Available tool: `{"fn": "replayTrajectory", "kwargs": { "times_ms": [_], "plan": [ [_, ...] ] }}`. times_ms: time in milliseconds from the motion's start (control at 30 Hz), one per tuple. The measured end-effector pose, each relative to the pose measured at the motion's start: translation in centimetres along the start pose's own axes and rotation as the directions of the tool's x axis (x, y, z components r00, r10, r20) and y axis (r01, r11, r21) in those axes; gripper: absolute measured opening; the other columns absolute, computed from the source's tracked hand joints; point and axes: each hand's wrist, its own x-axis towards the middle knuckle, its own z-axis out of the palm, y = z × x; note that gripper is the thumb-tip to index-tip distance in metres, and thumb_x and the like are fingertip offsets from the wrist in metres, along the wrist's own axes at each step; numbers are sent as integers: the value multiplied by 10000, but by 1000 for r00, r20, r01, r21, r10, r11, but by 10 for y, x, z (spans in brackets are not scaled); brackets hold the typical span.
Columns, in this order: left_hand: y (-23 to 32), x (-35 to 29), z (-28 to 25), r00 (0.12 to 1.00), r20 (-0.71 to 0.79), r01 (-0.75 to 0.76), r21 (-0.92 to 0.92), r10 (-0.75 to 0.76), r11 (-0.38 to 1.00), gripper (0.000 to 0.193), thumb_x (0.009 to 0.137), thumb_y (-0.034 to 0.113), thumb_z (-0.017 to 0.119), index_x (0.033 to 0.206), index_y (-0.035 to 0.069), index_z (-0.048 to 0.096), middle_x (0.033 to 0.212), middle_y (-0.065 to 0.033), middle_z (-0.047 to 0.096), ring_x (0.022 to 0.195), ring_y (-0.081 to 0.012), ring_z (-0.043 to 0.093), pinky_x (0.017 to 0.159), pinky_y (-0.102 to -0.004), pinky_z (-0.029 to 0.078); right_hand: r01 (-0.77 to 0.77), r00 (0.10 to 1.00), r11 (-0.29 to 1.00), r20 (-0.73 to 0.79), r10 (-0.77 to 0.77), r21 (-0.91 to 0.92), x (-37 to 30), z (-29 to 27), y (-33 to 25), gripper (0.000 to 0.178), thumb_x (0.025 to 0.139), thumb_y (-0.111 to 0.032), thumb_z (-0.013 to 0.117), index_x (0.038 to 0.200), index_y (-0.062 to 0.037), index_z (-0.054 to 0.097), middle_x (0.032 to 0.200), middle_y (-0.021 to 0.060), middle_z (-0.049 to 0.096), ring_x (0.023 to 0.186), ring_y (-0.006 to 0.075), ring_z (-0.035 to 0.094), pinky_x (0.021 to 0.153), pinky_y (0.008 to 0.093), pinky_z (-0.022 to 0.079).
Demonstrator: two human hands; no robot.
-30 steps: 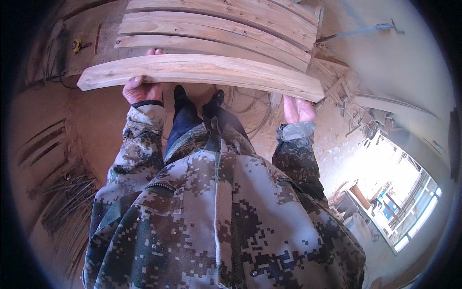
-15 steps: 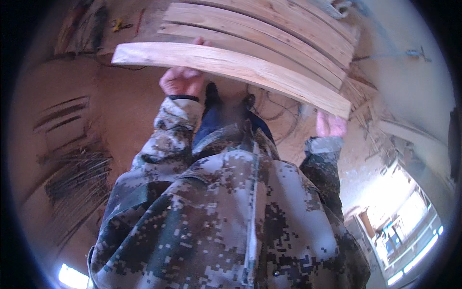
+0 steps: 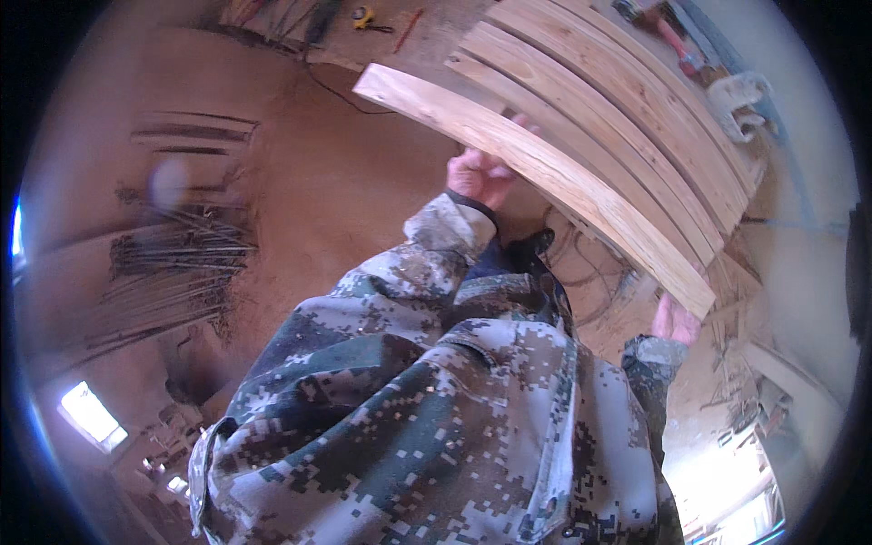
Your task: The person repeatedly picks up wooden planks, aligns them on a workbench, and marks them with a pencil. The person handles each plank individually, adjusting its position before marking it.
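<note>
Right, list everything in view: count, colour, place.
Curved board: one, pale wood, in the hands
Wooden boards: at least four, pale, beyond the curved board
Tape measure: one, yellow and black, top edge
Thin stick: one, red, right of the tape measure
Tool: one, partly red, upper right
Unclear object: one, white, below the tool
Cable: at least one, dark, left of the curved board
Thin strips: too many to count, dark, left side
Bright openings: at least two, white, lower corners
Shoe: one clear, dark, below the curved board
Jacket: one, camouflage, lower centre
Left hand: one, bare, gripping the curved board
Right hand: one, bare, at its right end
</note>
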Motion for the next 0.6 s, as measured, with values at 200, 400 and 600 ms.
{"fn": "replayTrajectory", "kwargs": {
  "times_ms": [200, 400, 600],
  "plan": [
    [-4, 0, -8, 987, -149, -32, 187, 61, 982, 338, 731, 21, 629, 1063, -5, 572, 932, -99, 643, 887, -203, 616, 694, -313, 520, -115, 969, 993, -223, 107, -27, -11, -30, -8, 592, 767, -175, 584, 1315, 12, 460, 1368, 171, 473, 1297, 345, 401, 1077, 533, 316],
    [-13, 8, -45, 904, -428, 153, 338, 7, 929, 148, 831, 67, 644, 971, 57, 598, 807, -30, 620, 690, -168, 596, 594, -335, 505, -312, 698, 944, -700, 150, -109, -33, -9, 8, 531, 819, -328, 618, 1253, -41, 515, 1268, 141, 537, 1165, 333, 482, 924, 468, 438],
    [-44, 43, -89, 750, -609, 238, 613, 258, 753, 124, 839, 173, 668, 833, 49, 673, 690, -55, 536, 558, -183, 525, 508, -329, 459, -660, 569, 723, -763, 306, -202, -15, -12, -1, 460, 906, -486, 469, 1147, -109, 575, 982, 109, 631, 801, 282, 603, 623, 429, 520]
  ]
}}
